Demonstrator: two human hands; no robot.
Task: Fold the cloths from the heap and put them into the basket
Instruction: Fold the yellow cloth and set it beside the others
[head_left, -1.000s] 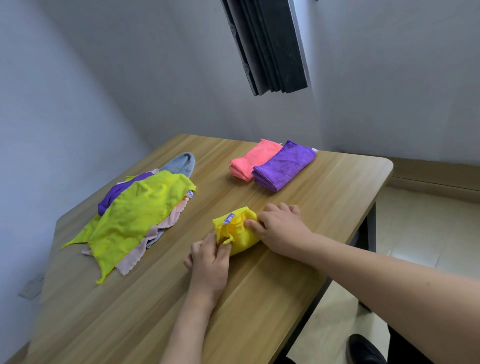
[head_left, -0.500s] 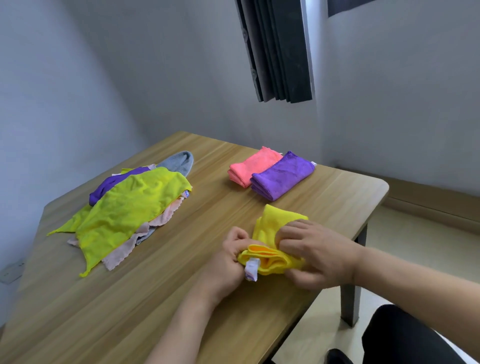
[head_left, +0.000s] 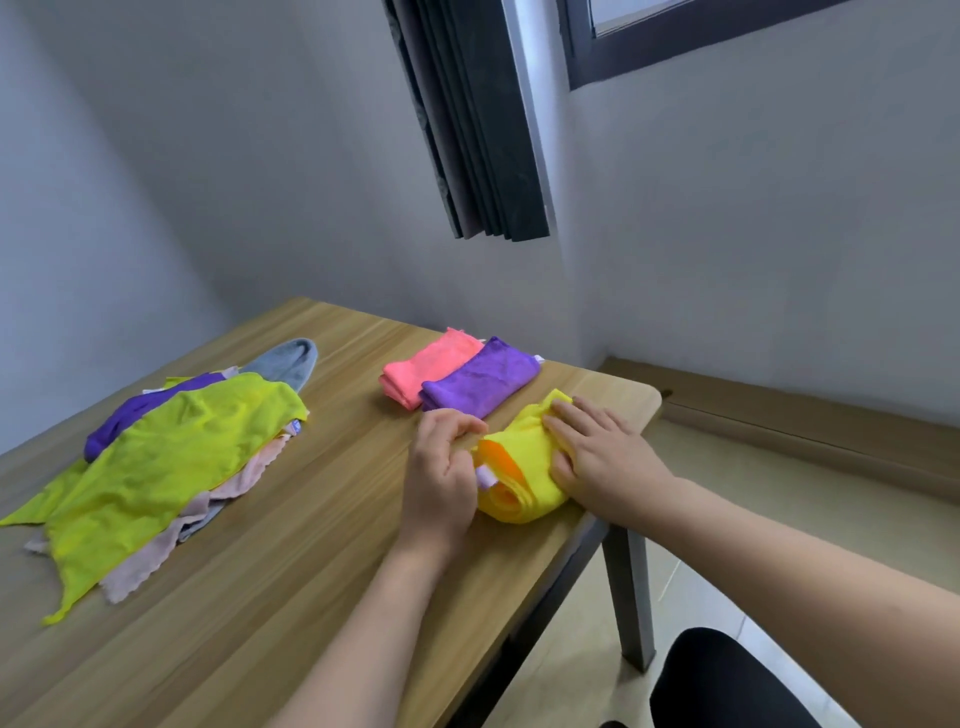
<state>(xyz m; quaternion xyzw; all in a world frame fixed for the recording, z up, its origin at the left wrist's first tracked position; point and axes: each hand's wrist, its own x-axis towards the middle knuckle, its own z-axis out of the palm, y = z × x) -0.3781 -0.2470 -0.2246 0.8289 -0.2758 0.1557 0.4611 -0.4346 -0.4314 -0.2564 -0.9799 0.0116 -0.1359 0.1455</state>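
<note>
A folded yellow cloth (head_left: 519, 462) lies near the table's right edge, next to a folded purple cloth (head_left: 480, 382) and a folded pink cloth (head_left: 428, 366). My right hand (head_left: 597, 457) lies flat on top of the yellow cloth and presses it down. My left hand (head_left: 441, 467) is against the cloth's left side with fingers curled; its thumb side touches the cloth's small white label. The heap of unfolded cloths (head_left: 156, 457) lies at the left, a lime-yellow one on top. No basket is in view.
The wooden table (head_left: 260, 597) ends just right of the yellow cloth; its dark leg (head_left: 631, 587) stands below. A dark curtain (head_left: 478, 119) hangs by the window. Walls close in behind and to the left.
The yellow cloth has gone from held up in both hands to lying beside the purple one. My right hand has flattened on top of it. The view has tilted upward.
</note>
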